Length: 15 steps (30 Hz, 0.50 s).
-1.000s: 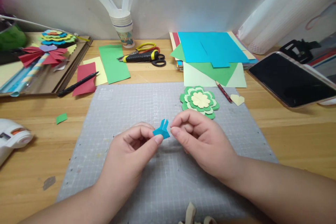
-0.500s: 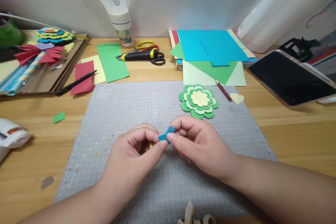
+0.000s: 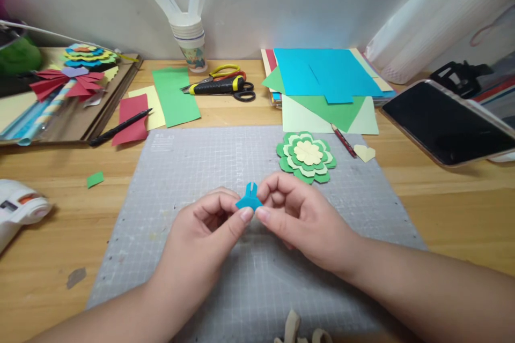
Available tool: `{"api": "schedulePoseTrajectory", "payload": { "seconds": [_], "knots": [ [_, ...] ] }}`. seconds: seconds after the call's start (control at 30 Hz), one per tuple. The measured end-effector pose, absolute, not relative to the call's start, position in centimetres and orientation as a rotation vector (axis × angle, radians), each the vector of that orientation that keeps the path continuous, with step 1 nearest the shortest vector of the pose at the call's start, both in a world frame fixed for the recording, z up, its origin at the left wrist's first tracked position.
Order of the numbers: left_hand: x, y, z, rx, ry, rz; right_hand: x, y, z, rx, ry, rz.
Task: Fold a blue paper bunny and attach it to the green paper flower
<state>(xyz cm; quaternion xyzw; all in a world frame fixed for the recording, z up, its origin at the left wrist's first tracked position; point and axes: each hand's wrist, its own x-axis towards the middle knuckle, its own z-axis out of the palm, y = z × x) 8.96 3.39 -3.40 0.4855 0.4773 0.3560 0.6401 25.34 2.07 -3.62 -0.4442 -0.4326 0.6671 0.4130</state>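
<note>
A small folded piece of blue paper [image 3: 249, 201] is pinched between both hands above the grey cutting mat [image 3: 201, 158]. Two narrow tabs stand up from its top, and its lower part spreads to both sides. My left hand [image 3: 205, 230] grips the left side with thumb and forefinger; my right hand [image 3: 309, 220] grips the right side the same way. Just beyond my right hand lies a layered paper flower [image 3: 308, 154] in greens with a pale yellow centre. A short dark red pencil [image 3: 344, 141] and a cream paper heart [image 3: 364, 153] are to its right.
Behind the mat are a black and yellow cutter [image 3: 217, 86], scissors [image 3: 245, 92], stacked paper cups [image 3: 191, 45] and coloured paper sheets [image 3: 325, 72]. A phone [image 3: 446, 120] leans at right. A white tape dispenser [image 3: 24, 203] and a green scrap [image 3: 95, 179] lie at left.
The blue paper has turned between my fingers, so its two tabs point up and its sides spread evenly. The whole view has shifted slightly.
</note>
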Motion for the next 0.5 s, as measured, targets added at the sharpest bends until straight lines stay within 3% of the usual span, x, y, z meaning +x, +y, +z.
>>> {"api": "schedulePoseTrajectory", "payload": {
  "seconds": [0.5],
  "knots": [
    [9.18,3.57,-3.14,1.186,1.068,0.799,25.21,1.90,-3.68,-1.085,-1.056,1.708]
  ]
}}
